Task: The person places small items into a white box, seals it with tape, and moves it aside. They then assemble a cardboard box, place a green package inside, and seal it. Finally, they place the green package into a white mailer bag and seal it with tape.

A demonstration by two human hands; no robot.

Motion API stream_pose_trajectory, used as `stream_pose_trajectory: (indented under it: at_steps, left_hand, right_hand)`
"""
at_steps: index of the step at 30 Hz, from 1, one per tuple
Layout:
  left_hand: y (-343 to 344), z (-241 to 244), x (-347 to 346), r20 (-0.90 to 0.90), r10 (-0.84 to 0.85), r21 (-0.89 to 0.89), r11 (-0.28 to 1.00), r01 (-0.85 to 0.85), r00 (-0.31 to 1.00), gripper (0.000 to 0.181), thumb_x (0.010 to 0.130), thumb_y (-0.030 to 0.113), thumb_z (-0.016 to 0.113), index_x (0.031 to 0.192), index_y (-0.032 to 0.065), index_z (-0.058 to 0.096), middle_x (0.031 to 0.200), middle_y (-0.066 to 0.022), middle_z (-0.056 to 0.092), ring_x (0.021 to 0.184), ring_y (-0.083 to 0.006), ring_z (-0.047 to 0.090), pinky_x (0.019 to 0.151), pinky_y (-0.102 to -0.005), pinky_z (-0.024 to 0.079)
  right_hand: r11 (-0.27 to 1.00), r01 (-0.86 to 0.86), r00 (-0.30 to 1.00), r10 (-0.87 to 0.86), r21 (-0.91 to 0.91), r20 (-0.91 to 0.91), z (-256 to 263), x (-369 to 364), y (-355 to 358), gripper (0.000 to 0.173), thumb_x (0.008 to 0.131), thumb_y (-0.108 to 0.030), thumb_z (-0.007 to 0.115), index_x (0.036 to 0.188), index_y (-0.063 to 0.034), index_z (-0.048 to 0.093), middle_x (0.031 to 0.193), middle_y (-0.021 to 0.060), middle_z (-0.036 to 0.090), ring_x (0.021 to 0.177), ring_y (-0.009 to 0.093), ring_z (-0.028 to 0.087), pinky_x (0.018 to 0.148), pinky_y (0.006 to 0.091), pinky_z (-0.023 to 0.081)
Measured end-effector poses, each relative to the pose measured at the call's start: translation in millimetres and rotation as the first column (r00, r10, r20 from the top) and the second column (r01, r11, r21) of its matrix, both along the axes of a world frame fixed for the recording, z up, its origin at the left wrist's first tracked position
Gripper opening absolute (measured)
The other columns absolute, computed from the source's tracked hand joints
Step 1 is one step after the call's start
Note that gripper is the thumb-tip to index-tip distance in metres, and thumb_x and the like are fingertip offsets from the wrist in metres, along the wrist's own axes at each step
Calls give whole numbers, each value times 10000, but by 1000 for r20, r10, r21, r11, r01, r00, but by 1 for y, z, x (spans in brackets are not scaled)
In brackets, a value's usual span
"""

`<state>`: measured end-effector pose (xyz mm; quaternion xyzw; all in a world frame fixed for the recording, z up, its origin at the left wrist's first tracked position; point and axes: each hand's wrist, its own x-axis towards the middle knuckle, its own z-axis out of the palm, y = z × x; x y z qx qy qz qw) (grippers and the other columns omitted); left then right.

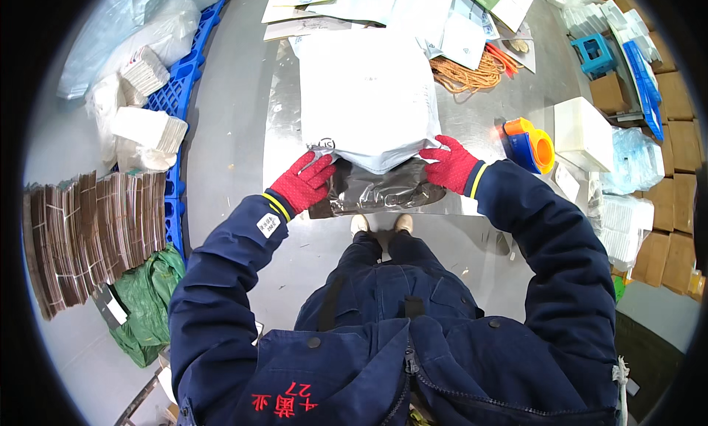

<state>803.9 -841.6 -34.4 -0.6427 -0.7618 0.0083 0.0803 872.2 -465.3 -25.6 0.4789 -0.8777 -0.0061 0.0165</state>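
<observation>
A large white plastic mailing bag (368, 94) lies on the metal table (470, 122), its near edge raised in a fold. My left hand (304, 183), in a red dotted glove, touches the bag's near left corner. At the near right corner my right hand (449, 164), gloved alike, has its fingers on the bag's edge; the thumbs are partly hidden. Under the white bag, a dark glossy plastic bag (381, 191) sticks out at the table's near edge, between my hands.
Flat mailers (354, 3) cover the far end, with orange cord (470, 75) beside them. Right of my right hand stand a blue-and-orange tape dispenser (528, 147) and a white foam box (583, 133). Bundled cardboard (94, 232) and a blue plastic pallet (177, 94) are at left.
</observation>
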Motion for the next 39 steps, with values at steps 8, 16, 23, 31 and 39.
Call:
stream_pose_trajectory:
  at_steps: [8,16,23,31,39]
  left_hand:
    - [-6,9,-12,399,62,192,970,-150,915,221,579,86,612,792,52,568,932,-187,579,944,-368,529,930,-447,386]
    - [-3,112,14,705,136,344,793,-503,696,208,679,-3,611,881,42,634,809,-111,638,800,-285,613,888,-437,433]
    - [-17,89,-8,520,440,415,619,-667,732,419,712,-61,532,1121,25,562,843,-153,634,727,-283,607,691,-333,476]
    - [66,88,-73,997,-68,34,-124,-992,42,295,833,268,614,901,-19,626,704,7,556,651,-83,492,586,-234,402]
    - [74,27,-162,882,256,311,316,-896,396,370,882,310,493,1048,-9,581,940,-141,633,839,-213,607,742,-299,475]
  right_hand:
    - [941,257,950,-203,-221,239,17,2,15,333,580,-74,598,901,-159,621,957,37,603,993,232,530,887,431,373]
    - [642,543,813,-239,-542,531,113,11,51,218,705,-9,574,921,-41,591,815,141,618,743,326,585,666,349,476]
    - [574,598,770,-606,-560,200,117,-15,38,137,815,-95,579,940,-49,612,792,122,625,757,286,605,696,292,475]
    - [-325,835,377,-248,-444,892,57,-89,17,286,811,-217,636,962,25,629,810,90,648,768,116,574,705,248,445]
    - [-320,874,279,-285,-365,917,-1,-164,15,606,736,-384,638,1131,60,526,1091,224,569,1002,307,549,884,323,413]
